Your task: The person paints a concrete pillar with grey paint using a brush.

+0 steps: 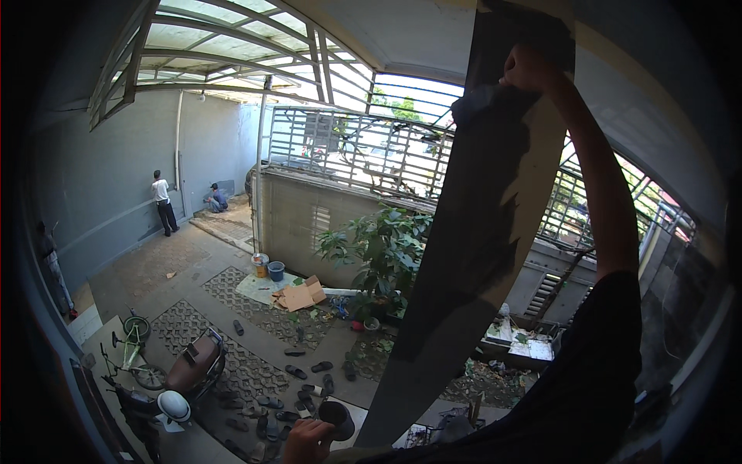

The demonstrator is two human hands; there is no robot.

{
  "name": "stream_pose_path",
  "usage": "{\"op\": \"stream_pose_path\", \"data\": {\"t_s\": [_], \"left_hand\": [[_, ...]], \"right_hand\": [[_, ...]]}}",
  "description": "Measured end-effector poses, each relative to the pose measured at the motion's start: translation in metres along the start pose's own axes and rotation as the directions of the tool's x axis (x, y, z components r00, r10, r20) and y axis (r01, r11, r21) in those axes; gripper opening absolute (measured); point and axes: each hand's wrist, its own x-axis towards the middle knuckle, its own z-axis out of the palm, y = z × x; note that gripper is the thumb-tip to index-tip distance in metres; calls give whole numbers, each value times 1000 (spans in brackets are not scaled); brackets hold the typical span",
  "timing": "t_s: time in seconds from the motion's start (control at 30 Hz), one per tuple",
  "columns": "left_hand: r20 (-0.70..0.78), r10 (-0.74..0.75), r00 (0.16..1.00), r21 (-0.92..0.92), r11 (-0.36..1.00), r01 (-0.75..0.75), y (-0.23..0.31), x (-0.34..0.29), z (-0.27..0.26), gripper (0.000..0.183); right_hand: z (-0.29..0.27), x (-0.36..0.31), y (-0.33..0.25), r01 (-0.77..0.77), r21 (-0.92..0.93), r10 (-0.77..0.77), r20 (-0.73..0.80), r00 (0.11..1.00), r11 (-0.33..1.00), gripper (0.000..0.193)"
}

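The left hand [306,444] grasped a dark cup [338,421], just left of the lower visible end of a tall pillar [479,209]. The right hand [532,69] was raised at the pillar's upper part, fingers clenched; what they grasped, I could not tell. Dark coating [433,286] covered much of the pillar.

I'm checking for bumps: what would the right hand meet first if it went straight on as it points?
Most likely the tall, flat beige pillar, partly coated dark grey, behind the right hand; depth is unclear, so they may be touching.
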Motion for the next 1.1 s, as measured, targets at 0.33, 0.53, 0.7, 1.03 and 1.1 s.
{"op": "stream_pose_path", "data": {"t_s": [0.33,0.53,0.7,1.03,1.1], "left_hand": [[16,-57,998,-3,998,57,5,-4,-6,16],[27,-90,996,18,996,90,3,-5,-9,13],[-1,-28,1000,124,992,27,-9,-6,-1,19],[0,-31,1000,116,993,31,-6,-10,-2,19],[4,-40,999,151,988,39,-3,-10,-4,19]], "right_hand": [[-12,55,64,-121,-46,64,-633,772,992,25],[62,-72,-1,35,24,-20,-477,879,999,17],[97,-177,-60,63,231,-84,79,993,971,18],[47,-74,-5,-64,174,42,128,991,983,29],[10,-43,23,-136,138,138,-1,990,981,28]]}}
